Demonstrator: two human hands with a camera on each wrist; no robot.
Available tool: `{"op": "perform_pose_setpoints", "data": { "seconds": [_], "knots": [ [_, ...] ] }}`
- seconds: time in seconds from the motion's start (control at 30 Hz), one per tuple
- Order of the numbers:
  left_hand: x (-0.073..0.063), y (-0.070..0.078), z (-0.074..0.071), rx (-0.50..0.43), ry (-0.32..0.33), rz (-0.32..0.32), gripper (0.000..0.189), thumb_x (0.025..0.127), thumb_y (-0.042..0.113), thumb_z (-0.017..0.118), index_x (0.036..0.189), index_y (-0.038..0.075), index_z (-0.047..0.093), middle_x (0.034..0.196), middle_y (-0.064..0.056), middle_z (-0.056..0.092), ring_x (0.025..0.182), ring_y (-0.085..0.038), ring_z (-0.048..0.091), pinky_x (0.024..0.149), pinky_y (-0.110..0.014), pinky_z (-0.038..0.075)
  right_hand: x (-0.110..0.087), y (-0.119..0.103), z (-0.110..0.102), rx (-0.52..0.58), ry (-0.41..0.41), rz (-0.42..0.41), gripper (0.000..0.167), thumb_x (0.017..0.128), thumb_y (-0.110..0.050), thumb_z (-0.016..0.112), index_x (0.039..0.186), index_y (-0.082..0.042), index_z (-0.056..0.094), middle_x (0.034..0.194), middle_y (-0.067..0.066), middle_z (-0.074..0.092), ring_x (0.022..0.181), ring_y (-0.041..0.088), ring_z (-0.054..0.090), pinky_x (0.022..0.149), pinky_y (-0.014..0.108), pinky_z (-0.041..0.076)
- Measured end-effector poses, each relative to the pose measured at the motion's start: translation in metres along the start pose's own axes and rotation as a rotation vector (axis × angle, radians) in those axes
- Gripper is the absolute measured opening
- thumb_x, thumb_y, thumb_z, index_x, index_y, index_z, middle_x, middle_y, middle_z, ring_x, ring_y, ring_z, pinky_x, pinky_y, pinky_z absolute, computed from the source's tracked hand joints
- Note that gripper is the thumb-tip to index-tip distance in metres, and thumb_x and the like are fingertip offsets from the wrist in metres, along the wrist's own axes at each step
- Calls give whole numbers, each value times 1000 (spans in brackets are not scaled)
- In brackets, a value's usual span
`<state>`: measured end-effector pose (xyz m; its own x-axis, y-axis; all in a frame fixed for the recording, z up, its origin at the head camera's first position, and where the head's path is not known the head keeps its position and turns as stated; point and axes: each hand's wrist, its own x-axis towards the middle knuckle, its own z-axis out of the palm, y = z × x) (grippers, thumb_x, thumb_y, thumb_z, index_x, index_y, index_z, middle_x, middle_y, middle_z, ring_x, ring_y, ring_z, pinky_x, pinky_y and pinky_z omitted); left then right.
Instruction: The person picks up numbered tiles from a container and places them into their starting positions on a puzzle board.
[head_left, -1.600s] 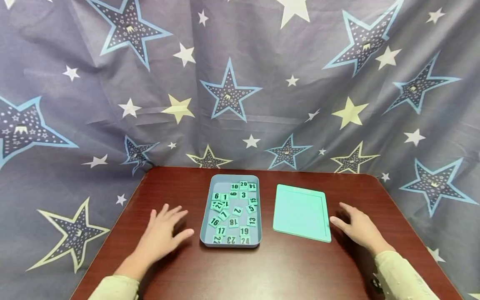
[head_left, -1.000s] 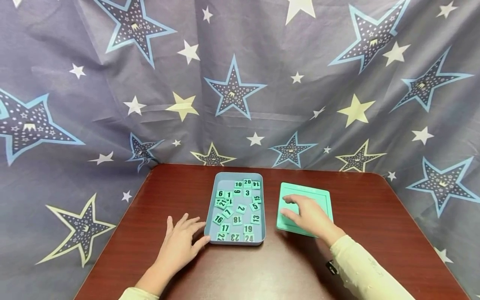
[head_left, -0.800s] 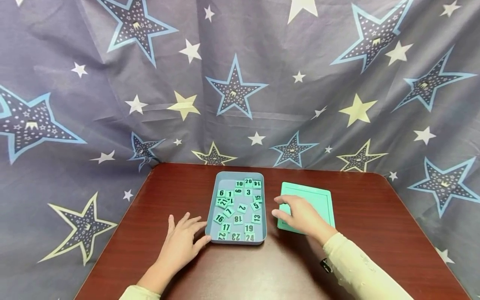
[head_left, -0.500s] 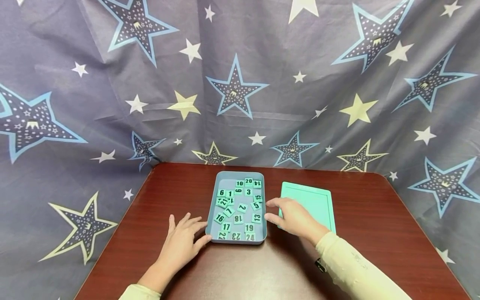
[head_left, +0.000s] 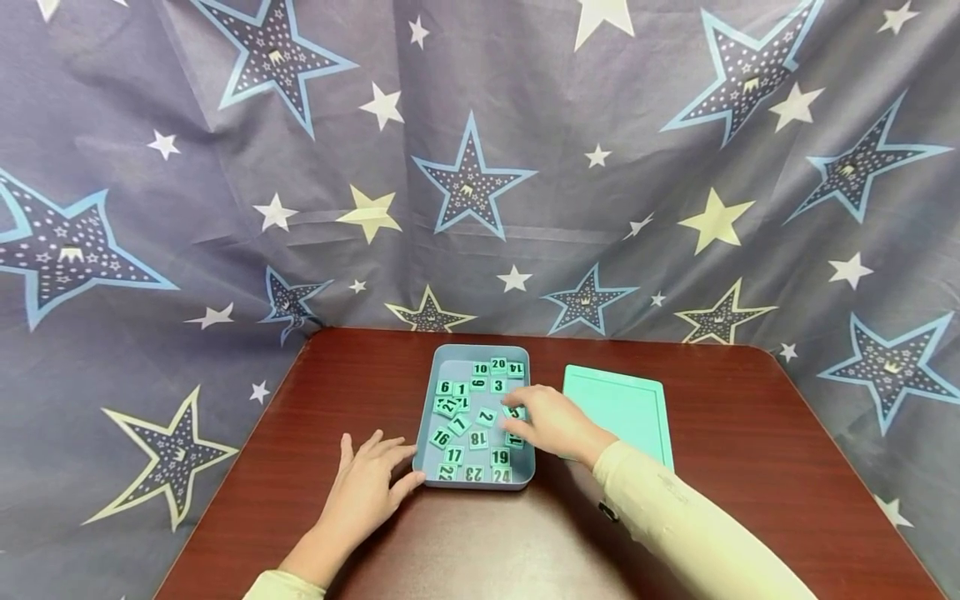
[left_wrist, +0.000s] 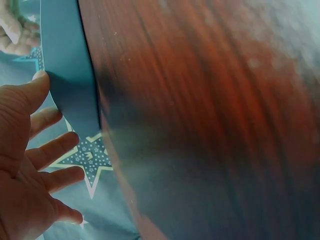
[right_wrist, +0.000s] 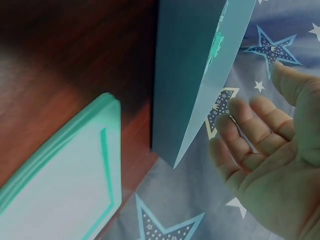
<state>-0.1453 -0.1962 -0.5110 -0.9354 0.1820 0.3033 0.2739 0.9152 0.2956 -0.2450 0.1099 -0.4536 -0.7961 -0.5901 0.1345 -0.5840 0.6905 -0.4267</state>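
Observation:
A blue-grey tray [head_left: 425, 450] holds several green number tiles [head_left: 478, 439], scattered and partly overlapping. My left hand [head_left: 365, 483] touches the tray's near left edge with spread, straight fingers; in the left wrist view the thumb [left_wrist: 37, 87] meets the tray wall [left_wrist: 72, 65]. Over the tray's right side hovers my right hand [head_left: 551, 422], partly covering the tiles 5 and 13. In the right wrist view its fingers [right_wrist: 240, 130] are loosely bent with nothing between them. Right of the tray lies a flat mint-green square board [head_left: 618, 408] with a raised rim, partly behind my right forearm.
The dark red wooden table [head_left: 360, 367] ends at a star-patterned cloth [head_left: 480, 275] hanging behind and around it. A small dark object [head_left: 608, 512] shows under the right sleeve.
My right hand has moved left from beyond the board, across it, to above the tray's right side. The left hand came right to the tray's edge and has stayed there.

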Motion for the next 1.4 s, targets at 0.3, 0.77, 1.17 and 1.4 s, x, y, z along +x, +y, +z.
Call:
{"op": "perform_pose_setpoints", "data": {
  "seconds": [0.3,0.77,1.17,1.4],
  "knots": [
    [0,0,1,7,14,2,44,90,39,86,125,15,80,132,-12,76,138,-47,62,119,-84,23,46,-16,3,-81,-79,-37,36,105,-28,70,135,-8,72,131,9,77,123,27,72,105,46,58],
    [-3,-1,3,6,50,5,42,89,39,86,123,15,80,129,-11,78,135,-47,64,117,-84,25,107,-28,41,-341,-107,59,27,107,-25,68,131,-18,76,126,1,79,118,27,71,104,45,58],
    [-5,3,5,2,36,3,42,89,40,85,123,16,80,128,-10,78,135,-46,64,117,-83,26,119,-22,68,-567,-190,54,32,113,-17,52,116,-31,81,120,-5,79,105,23,64,102,41,54],
    [-4,1,2,8,42,0,42,89,40,85,123,16,80,128,-11,78,135,-46,64,117,-84,26,116,-21,60,-432,-188,73,36,111,-11,53,126,-27,81,130,-3,78,128,30,64,118,48,48]
  ]
}}
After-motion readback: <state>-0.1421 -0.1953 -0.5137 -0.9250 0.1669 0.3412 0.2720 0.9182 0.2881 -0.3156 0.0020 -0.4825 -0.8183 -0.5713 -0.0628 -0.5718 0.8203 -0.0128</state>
